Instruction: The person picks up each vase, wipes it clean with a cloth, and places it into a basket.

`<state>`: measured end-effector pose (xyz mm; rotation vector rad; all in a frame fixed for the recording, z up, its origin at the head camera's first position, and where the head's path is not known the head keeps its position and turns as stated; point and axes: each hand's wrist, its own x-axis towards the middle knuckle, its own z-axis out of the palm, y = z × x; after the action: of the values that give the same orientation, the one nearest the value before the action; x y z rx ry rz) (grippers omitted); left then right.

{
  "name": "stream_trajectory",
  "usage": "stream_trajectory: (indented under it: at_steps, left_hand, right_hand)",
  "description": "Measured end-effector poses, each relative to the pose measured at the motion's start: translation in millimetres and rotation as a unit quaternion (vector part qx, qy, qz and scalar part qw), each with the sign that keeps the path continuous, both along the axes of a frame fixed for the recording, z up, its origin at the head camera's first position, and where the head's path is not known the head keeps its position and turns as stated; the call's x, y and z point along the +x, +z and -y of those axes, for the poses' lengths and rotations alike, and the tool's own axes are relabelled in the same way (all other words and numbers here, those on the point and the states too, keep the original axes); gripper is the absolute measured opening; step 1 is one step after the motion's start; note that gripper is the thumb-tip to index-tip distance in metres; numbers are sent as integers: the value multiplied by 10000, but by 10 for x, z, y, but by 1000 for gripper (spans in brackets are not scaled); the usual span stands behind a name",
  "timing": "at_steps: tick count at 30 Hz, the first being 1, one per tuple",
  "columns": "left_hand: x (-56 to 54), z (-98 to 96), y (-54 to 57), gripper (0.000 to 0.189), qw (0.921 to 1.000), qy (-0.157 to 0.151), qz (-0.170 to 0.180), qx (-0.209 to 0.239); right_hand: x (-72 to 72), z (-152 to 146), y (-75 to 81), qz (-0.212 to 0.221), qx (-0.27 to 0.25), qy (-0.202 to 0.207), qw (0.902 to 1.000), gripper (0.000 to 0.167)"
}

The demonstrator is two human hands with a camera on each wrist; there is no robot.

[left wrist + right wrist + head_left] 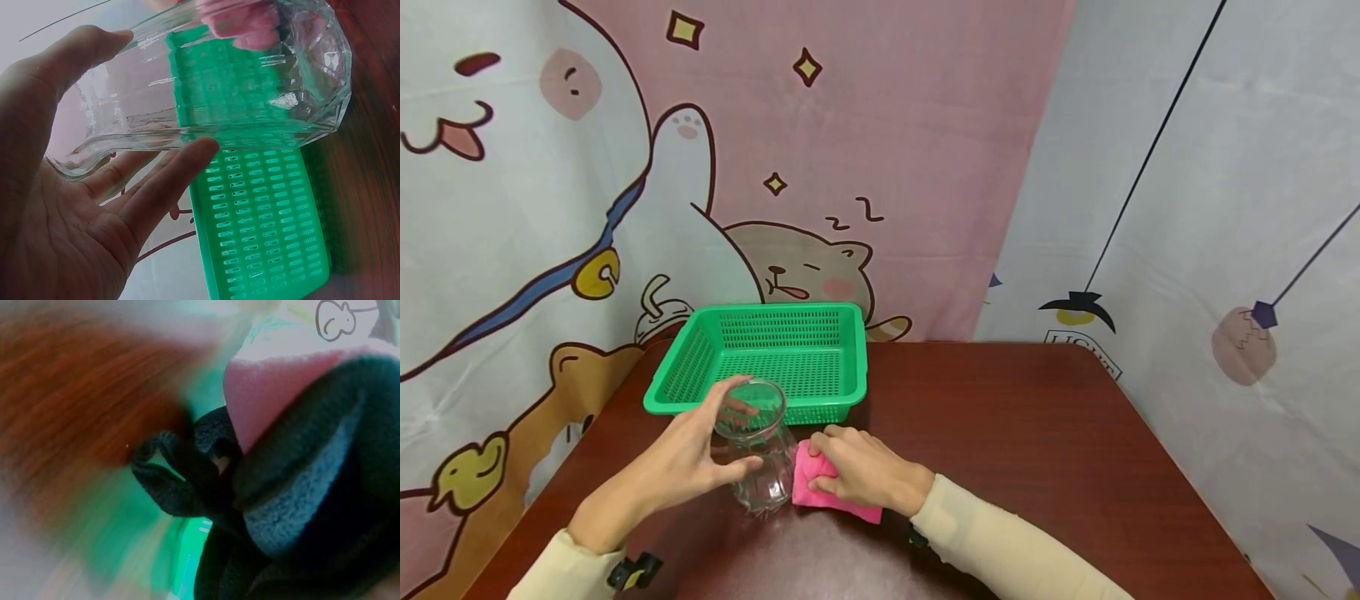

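My left hand (685, 462) holds a clear glass vase (767, 479) with a flared rim and a faceted base, thumb on the near side and fingers on the far side. Its mouth faces up, leaning slightly. In the left wrist view the vase (250, 94) lies across the picture, its rim end towards the palm. My right hand (868, 467) grips a bunched pink cloth (803, 483), right beside the vase's right side. Dark fuzzy fabric (300, 481) with a small loop fills much of the right wrist view, next to a pink patch.
A green plastic basket (859, 350) with slotted walls stands behind the vase, towards the back left of the dark red-brown table (1000, 450). Beyond the table hangs a curtain (925, 167) printed with cartoon animals. Blur covers the left part of the right wrist view.
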<state>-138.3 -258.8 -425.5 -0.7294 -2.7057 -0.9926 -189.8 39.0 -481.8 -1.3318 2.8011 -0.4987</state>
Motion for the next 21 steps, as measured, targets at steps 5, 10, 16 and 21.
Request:
stream_trajectory:
  at_steps: [5,10,16,21]
  left_hand:
    - [-2,-1,-1,110,10000,3,-45,-22]
    - [-3,-5,8,111,10000,-3,-33,-10]
    - [0,2,5,111,10000,-1,19,-14]
    - [-1,3,4,111,10000,2,42,-7]
  right_hand:
    - [-1,1,-4,60,-114,22,9999,39]
    - [-11,0,12,11,-231,55,9997,38]
    - [-21,4,34,-64,-424,127,9990,38]
    - [-8,8,77,-100,-676,130,9976,40]
